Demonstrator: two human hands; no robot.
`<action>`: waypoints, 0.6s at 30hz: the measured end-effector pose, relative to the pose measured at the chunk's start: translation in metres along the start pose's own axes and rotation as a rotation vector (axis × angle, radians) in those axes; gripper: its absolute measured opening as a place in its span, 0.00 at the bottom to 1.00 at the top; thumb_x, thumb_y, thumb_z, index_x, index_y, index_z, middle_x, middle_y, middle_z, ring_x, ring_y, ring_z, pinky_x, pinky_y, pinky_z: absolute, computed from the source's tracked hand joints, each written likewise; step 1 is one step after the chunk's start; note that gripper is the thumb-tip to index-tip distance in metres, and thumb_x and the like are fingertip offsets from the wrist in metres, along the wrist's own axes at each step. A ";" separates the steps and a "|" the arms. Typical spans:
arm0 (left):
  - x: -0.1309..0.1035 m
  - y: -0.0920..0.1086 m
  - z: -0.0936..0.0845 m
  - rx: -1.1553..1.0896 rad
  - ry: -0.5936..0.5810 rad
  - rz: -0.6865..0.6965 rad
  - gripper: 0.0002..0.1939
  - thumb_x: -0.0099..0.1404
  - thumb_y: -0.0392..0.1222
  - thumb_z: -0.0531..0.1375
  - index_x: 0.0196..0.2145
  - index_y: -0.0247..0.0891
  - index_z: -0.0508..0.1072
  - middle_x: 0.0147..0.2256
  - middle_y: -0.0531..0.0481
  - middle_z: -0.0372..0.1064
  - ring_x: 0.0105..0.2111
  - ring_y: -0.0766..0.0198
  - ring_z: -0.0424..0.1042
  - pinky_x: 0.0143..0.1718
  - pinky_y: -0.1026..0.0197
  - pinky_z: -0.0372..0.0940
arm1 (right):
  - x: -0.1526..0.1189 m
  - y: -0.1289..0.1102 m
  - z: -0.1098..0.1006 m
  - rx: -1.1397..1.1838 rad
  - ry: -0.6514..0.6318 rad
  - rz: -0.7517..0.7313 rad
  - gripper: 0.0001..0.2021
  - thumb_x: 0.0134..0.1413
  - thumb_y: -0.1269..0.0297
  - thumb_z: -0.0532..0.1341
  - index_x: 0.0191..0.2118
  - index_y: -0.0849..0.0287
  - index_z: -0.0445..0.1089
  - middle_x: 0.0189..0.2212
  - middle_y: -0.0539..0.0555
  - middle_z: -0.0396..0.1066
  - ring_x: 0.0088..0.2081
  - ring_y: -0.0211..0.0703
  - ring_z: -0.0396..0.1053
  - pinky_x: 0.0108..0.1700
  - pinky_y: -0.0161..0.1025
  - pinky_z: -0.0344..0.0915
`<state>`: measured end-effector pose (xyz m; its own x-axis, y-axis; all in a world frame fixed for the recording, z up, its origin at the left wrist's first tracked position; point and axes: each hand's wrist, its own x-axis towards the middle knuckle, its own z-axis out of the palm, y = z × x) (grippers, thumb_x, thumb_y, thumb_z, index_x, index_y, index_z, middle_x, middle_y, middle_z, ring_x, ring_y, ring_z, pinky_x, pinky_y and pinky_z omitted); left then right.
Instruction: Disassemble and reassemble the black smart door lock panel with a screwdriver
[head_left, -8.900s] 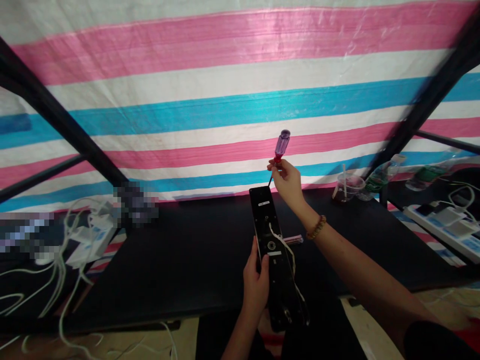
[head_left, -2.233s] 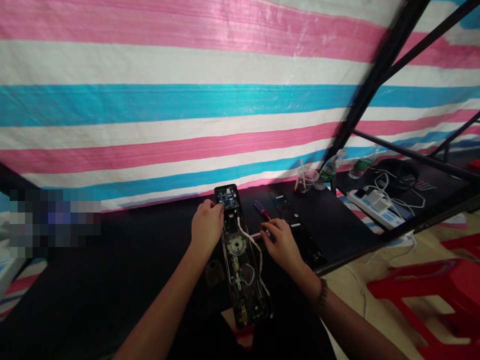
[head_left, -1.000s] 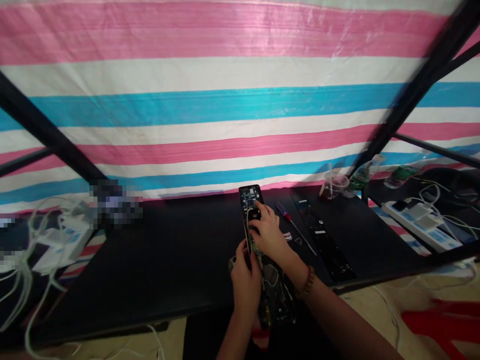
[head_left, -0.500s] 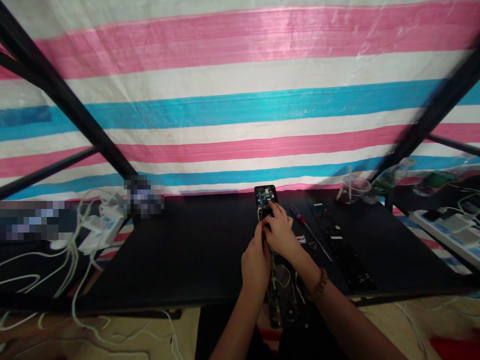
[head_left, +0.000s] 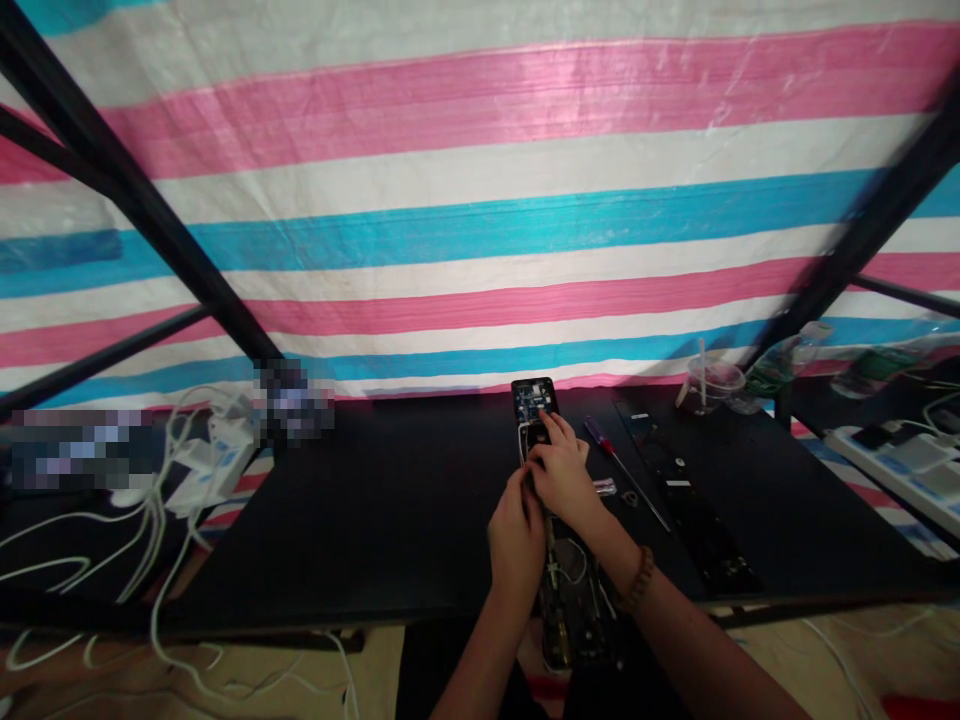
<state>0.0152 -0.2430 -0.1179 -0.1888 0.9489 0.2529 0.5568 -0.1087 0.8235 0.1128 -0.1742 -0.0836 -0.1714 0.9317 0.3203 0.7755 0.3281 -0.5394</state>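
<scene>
A long black opened device (head_left: pixel 534 398) with a blue circuit board at its far end and white wires along it runs from the black table past the near edge. My left hand (head_left: pixel 517 530) is closed at the device's middle, its fingertips pinched on something too small to make out. My right hand (head_left: pixel 562 475), with a beaded bracelet on the wrist, meets it there; its thumb side is closed near the left fingertips, and other fingers reach toward the board. What the right fingers grip is hidden.
Right of my hands lie a screwdriver (head_left: pixel 606 445), a small clear packet (head_left: pixel 604 487) and a long black panel (head_left: pixel 701 525). A plastic cup (head_left: pixel 709 385) and bottle (head_left: pixel 780 370) stand behind. White cables (head_left: pixel 154 500) and power strips are at the left, another strip (head_left: pixel 900 470) at the right.
The whole view has shifted slightly, so everything sits a little lower and to the right. Both hands stay at the same part of the device, with only slight finger movement.
</scene>
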 end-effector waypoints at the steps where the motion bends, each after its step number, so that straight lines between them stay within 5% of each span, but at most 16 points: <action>1: -0.002 -0.001 0.002 -0.019 0.014 -0.019 0.19 0.72 0.36 0.48 0.56 0.38 0.69 0.52 0.40 0.75 0.50 0.57 0.76 0.52 0.54 0.69 | 0.001 -0.002 -0.001 0.019 0.017 0.023 0.08 0.55 0.73 0.61 0.29 0.60 0.76 0.67 0.63 0.57 0.68 0.60 0.49 0.58 0.58 0.53; 6: -0.002 0.005 0.000 -0.028 0.000 -0.022 0.18 0.72 0.40 0.51 0.57 0.37 0.68 0.52 0.38 0.74 0.51 0.55 0.75 0.52 0.54 0.68 | 0.008 -0.015 -0.009 0.092 0.045 0.095 0.05 0.54 0.70 0.63 0.29 0.58 0.76 0.63 0.62 0.63 0.64 0.61 0.56 0.56 0.58 0.57; 11: 0.015 0.019 -0.010 0.062 -0.058 -0.010 0.22 0.69 0.35 0.53 0.59 0.40 0.66 0.49 0.41 0.75 0.47 0.55 0.76 0.48 0.55 0.68 | 0.028 -0.026 -0.017 0.235 0.138 0.025 0.06 0.56 0.67 0.62 0.31 0.58 0.76 0.50 0.60 0.72 0.52 0.52 0.69 0.55 0.51 0.62; 15: 0.026 0.026 -0.015 0.173 -0.128 0.019 0.21 0.66 0.32 0.54 0.55 0.42 0.70 0.48 0.41 0.74 0.44 0.54 0.77 0.46 0.57 0.68 | 0.046 -0.031 -0.027 0.420 0.032 -0.073 0.09 0.59 0.68 0.60 0.29 0.58 0.74 0.40 0.55 0.77 0.42 0.43 0.74 0.46 0.40 0.69; 18: 0.029 0.026 -0.019 0.196 -0.176 0.028 0.23 0.66 0.31 0.53 0.57 0.42 0.69 0.47 0.41 0.74 0.44 0.54 0.77 0.46 0.56 0.68 | 0.043 -0.025 -0.037 0.428 0.001 -0.157 0.09 0.61 0.67 0.59 0.31 0.58 0.75 0.42 0.55 0.76 0.42 0.42 0.74 0.45 0.39 0.70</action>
<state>0.0089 -0.2236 -0.0797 -0.0372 0.9850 0.1683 0.7093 -0.0926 0.6988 0.1082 -0.1482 -0.0275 -0.2657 0.8656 0.4244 0.4193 0.5002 -0.7576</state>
